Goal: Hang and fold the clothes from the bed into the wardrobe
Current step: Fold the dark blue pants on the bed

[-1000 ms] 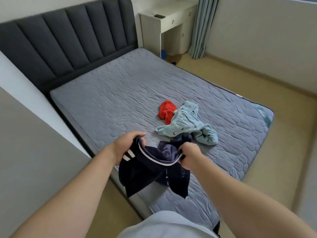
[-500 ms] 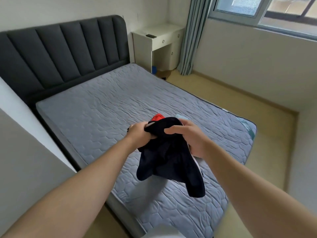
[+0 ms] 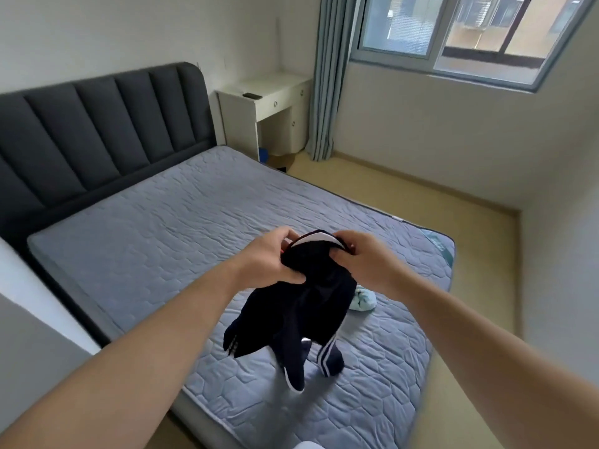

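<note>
A dark navy garment [image 3: 298, 315] with white stripes hangs in the air above the grey quilted bed [image 3: 155, 241]. My left hand [image 3: 270, 259] grips its top edge on the left, and my right hand [image 3: 361, 259] grips the same edge on the right, close together. The white inner band of the garment shows between my hands. A light blue garment [image 3: 364, 301] lies on the mattress behind it, mostly hidden. A sliver of red shows by my left fingers. No wardrobe is in view.
A dark padded headboard [image 3: 97, 131] runs along the far left. A white desk [image 3: 265, 108] stands in the corner beside a grey curtain [image 3: 327, 79]. A window [image 3: 460, 30] fills the right wall above tan floor [image 3: 405, 196].
I have lifted the navy garment higher off the bed, and its striped ends now dangle below. My view has tilted up, bringing the window in. The red and blue clothes are now mostly covered.
</note>
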{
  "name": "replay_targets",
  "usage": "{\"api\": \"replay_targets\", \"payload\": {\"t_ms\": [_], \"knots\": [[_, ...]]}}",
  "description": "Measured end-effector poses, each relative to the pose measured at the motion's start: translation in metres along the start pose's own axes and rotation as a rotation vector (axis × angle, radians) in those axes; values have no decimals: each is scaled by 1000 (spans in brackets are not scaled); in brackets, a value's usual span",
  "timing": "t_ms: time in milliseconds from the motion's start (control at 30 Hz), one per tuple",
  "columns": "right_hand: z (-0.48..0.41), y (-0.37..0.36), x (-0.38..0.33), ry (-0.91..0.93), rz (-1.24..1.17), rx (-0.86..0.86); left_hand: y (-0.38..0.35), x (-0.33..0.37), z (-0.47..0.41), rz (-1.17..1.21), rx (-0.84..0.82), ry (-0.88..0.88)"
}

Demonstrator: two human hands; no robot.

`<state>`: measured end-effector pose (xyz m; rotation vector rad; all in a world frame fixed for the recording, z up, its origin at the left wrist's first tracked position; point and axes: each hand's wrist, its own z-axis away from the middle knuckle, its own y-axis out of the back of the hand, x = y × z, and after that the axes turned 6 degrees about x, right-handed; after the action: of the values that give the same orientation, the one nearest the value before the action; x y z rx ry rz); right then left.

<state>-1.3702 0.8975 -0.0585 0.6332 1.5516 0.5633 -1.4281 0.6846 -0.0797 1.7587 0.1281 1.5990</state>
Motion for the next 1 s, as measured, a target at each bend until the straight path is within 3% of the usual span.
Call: {"api": "replay_targets", "payload": {"t_ms": [67,133,267,500,733,833,1000], "knots": [[0,7,1,-29,-76,63,-1,-11,6,-138,-10,-38],[1,14,2,-52,-109,89,-4,-22,10,-168,85,-66],[5,35,3,-69,-80,99,0,-21,12,23,255,-12],[22,76,-14,86,157,-60,10,55,11,115,206,-171],[28,61,-34,368,117,262,1,110,12,-38,245,-339],[24,64,-34,329,101,333,-3,110,11,34,296,-305],[23,73,-30,252,56,384,-10,74,16,-102,146,-196]]}}
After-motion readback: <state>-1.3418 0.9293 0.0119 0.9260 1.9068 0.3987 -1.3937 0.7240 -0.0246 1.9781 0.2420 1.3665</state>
